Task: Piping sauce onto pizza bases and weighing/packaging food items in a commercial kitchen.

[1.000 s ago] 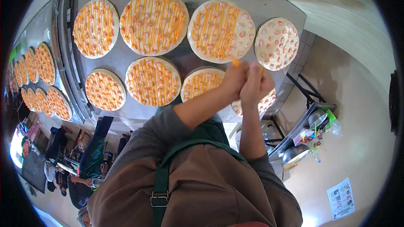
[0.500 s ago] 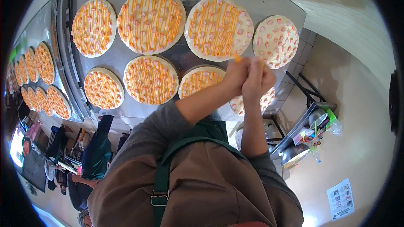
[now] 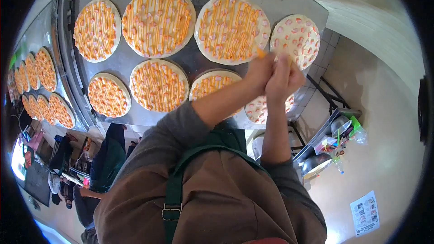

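Note:
My left hand (image 3: pixel 260 70) and my right hand (image 3: pixel 284 77) are pressed together around a sauce squeezer. Only its orange tip (image 3: pixel 261 53) shows above my fingers; the rest is hidden. The tip sits between a striped pizza (image 3: pixel 231 28) and an unstriped pizza (image 3: pixel 296 39) topped with pink pieces at the far right of the steel table (image 3: pixel 113 65). Another unstriped pizza (image 3: pixel 257 109) lies partly under my forearms. Several other round pizzas on the table carry orange sauce stripes, such as the large pizza (image 3: pixel 158 21).
A second steel table (image 3: pixel 54 40) to the left holds several more striped pizzas. A low metal rack (image 3: pixel 332 138) with bottles and tubs stands on the tiled floor to the right. A printed sheet (image 3: pixel 365 212) lies on the floor. Dark bags and clutter (image 3: pixel 106 158) sit at lower left.
My joined hands have shifted a little up and to the right, toward the unstriped pizza at the far right. The grip on the squeezer is unchanged.

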`<state>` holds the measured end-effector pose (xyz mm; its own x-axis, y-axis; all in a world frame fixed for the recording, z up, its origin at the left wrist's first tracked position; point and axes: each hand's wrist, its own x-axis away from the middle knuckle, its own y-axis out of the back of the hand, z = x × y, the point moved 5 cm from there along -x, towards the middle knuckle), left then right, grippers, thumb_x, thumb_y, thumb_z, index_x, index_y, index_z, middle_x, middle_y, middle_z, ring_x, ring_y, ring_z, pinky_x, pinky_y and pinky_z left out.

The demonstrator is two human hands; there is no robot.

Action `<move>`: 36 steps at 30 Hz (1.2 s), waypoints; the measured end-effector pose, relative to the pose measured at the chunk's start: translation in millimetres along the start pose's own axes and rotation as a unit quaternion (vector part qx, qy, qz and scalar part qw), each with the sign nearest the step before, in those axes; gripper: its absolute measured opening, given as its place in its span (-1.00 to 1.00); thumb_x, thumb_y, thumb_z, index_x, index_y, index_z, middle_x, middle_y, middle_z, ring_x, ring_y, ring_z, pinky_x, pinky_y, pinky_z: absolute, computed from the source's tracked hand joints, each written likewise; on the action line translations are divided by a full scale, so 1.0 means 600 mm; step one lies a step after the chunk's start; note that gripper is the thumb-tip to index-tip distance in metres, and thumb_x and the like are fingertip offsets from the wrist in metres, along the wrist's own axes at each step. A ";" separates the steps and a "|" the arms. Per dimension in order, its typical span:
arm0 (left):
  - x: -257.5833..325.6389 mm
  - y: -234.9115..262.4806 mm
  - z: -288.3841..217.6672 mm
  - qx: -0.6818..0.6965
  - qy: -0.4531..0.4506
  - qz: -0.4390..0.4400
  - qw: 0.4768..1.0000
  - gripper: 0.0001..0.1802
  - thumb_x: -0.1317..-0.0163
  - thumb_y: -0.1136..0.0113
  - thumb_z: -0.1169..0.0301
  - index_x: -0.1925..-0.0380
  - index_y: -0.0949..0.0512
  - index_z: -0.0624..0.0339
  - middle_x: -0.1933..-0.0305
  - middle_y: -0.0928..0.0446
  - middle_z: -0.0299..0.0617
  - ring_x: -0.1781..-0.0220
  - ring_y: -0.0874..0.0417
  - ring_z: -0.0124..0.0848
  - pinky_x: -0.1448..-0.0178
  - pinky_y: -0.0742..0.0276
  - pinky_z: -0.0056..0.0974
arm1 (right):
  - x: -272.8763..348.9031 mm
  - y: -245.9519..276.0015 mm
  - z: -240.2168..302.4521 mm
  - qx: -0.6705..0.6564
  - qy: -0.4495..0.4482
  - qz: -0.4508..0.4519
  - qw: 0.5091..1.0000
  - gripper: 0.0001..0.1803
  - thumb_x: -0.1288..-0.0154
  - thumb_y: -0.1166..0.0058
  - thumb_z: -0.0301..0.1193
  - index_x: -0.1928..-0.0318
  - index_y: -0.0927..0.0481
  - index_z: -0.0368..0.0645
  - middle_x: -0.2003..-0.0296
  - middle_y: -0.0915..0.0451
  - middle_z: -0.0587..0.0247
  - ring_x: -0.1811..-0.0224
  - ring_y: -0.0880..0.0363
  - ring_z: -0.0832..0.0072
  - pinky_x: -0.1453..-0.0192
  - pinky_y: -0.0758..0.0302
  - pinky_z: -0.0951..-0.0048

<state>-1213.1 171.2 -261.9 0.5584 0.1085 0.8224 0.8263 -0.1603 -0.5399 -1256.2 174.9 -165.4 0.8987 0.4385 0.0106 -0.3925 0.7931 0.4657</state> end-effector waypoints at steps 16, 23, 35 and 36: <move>-0.040 -0.030 -0.045 0.039 -0.032 0.064 0.997 -0.66 -0.27 0.07 0.29 0.38 -0.45 0.45 0.43 -0.50 -0.06 0.45 -0.52 -0.38 0.43 -0.44 -0.19 | -0.066 -0.019 0.000 -0.029 0.032 -0.021 0.999 -0.55 -0.28 -0.01 -0.45 0.75 -0.23 -0.16 0.77 -0.21 0.56 0.67 -0.08 0.79 0.62 0.05 0.56; -0.014 -0.001 0.033 0.040 -0.002 0.074 0.996 -0.73 -0.28 -0.01 0.24 0.29 -0.53 0.23 0.35 -0.54 -0.18 0.32 -0.57 -0.46 0.27 -0.49 -0.32 | 0.007 0.010 -0.012 -0.050 0.012 -0.028 0.998 -0.55 -0.29 -0.01 -0.45 0.75 -0.24 -0.14 0.75 -0.21 0.56 0.67 -0.07 0.80 0.63 0.06 0.58; -0.047 -0.022 0.021 -0.012 -0.126 0.069 0.989 -0.68 -0.29 0.05 0.27 0.44 -0.42 0.37 0.48 -0.45 -0.11 0.50 -0.53 -0.36 0.46 -0.44 -0.17 | -0.011 0.018 -0.052 -0.057 -0.019 -0.024 0.998 -0.55 -0.30 0.01 -0.49 0.74 -0.21 -0.11 0.76 -0.19 0.56 0.68 -0.06 0.81 0.62 0.02 0.62; -0.023 -0.024 0.023 0.037 -0.039 0.045 0.998 -0.70 -0.30 0.03 0.24 0.40 -0.45 0.30 0.44 -0.48 -0.16 0.46 -0.54 -0.41 0.41 -0.46 -0.24 | -0.008 0.025 -0.052 -0.055 -0.020 -0.026 0.998 -0.55 -0.30 0.01 -0.49 0.74 -0.21 -0.11 0.76 -0.19 0.56 0.68 -0.06 0.81 0.62 0.02 0.62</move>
<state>-1231.5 185.8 -267.8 0.6323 0.1743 0.7549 0.7740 -0.0998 -0.6253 -1272.4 198.0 -186.0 0.9249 0.3793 0.0253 -0.3616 0.8575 0.3658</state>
